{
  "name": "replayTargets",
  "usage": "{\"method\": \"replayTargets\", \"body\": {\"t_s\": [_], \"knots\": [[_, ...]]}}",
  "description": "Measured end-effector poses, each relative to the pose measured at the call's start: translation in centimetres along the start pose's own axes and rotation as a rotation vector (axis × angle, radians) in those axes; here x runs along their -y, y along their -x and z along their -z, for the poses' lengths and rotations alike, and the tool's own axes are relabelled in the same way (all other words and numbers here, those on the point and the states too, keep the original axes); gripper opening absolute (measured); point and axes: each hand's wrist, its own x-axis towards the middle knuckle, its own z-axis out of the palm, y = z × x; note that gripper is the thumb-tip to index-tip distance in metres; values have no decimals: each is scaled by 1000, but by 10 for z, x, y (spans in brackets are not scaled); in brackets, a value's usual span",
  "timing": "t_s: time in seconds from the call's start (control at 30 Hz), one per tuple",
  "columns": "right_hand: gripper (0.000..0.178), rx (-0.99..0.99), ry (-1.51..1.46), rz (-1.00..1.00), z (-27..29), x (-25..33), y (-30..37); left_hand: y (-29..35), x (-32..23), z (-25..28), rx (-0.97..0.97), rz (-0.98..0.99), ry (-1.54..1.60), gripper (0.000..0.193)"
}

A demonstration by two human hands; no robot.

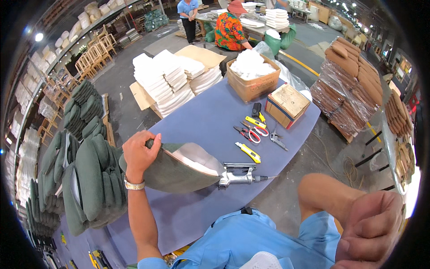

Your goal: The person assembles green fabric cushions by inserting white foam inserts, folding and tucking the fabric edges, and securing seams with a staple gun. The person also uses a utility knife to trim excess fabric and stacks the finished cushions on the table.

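My left hand (141, 152) is closed on the upper corner of a dark green seat cushion (183, 175), which is tilted up on the blue-covered table (197, 215). Along its raised edge a white inner layer shows. Beside the cushion's right tip lies a silver pneumatic staple gun (237, 178); they meet or overlap in view. My right hand (369, 226) is raised off the table at the lower right, close to the camera. Its fingers are curled into a fist, and nothing shows in them.
Beyond the staple gun lie a yellow utility knife (247, 152), red-handled pliers (251, 134) and a grey metal tool (278, 140). A carton of white stuffing (251, 85) and a smaller box (286, 105) stand behind. Green cushions (96, 179) are stacked left; co-workers (230, 31) are farther off.
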Motion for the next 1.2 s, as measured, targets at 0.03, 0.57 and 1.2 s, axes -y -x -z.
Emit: {"method": "replayTargets", "body": {"t_s": [0.03,0.57,1.2], "knots": [[16,-3,59,-30,-11,15,-4,4,-1,1,-5,-19,7,21],[40,494,-282,89,-87,117,-52,146,5,86,-188,147,109,25],[60,1231,-998,74,-497,80,136,406,21,65,-802,1209,476,62]]}}
